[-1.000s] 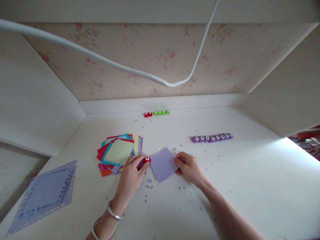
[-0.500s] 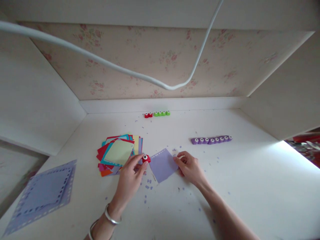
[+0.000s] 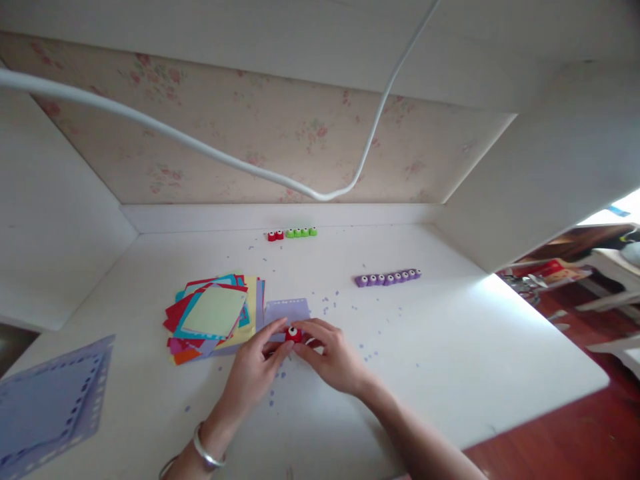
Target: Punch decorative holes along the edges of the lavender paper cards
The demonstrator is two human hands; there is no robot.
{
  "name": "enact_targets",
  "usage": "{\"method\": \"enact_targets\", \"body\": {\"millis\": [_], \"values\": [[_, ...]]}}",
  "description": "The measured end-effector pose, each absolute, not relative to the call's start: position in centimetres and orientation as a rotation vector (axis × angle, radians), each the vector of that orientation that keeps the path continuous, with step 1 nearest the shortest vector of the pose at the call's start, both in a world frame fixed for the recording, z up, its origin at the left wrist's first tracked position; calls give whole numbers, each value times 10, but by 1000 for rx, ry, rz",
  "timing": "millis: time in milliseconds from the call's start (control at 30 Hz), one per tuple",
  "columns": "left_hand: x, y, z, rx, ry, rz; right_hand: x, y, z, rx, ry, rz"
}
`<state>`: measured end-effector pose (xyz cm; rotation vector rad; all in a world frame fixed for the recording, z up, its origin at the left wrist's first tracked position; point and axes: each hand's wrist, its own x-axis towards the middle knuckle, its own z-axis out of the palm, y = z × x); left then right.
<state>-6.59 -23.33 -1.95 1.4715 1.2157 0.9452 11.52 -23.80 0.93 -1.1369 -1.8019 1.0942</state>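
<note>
A small red craft paper punch (image 3: 293, 335) with a round white and black button is between my two hands, over the table's middle. My left hand (image 3: 257, 360) grips it from the left, thumb and index finger closed. My right hand (image 3: 333, 353) closes on its right side, thumb and fingertips against it. Just beyond the punch lies a light purple paper sheet (image 3: 289, 309) with a row of punched holes along its far edge. Its near edge is hidden behind the hands and punch, so I cannot tell whether it sits in the slot.
Left of the hands lies a stack of coloured papers (image 3: 213, 313). Larger purple punched sheets (image 3: 55, 400) lie farther left. Red punches (image 3: 275, 236) and green punches (image 3: 302, 233) stand at the back, purple punches (image 3: 389, 279) to the right. Purple paper bits are scattered about. A white cable (image 3: 320, 197) hangs in front.
My right hand has moved left from the sheet's right edge to the red punch. The sheet has turned and now lies behind the punch. The view has swung right.
</note>
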Motion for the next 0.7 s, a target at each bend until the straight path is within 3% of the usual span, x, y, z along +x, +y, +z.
{"method": "enact_targets", "body": {"millis": [333,600,700], "values": [[-69,-240,-20,2076,1310,1022,158,-237,0,-1448,-1548,973],[-64,-241,-27,2396,1246,807,233,-206,-21,-1949,-1466,345],[-63,-242,-26,2384,1204,790,240,-197,-25,-2033,-1522,256]]}}
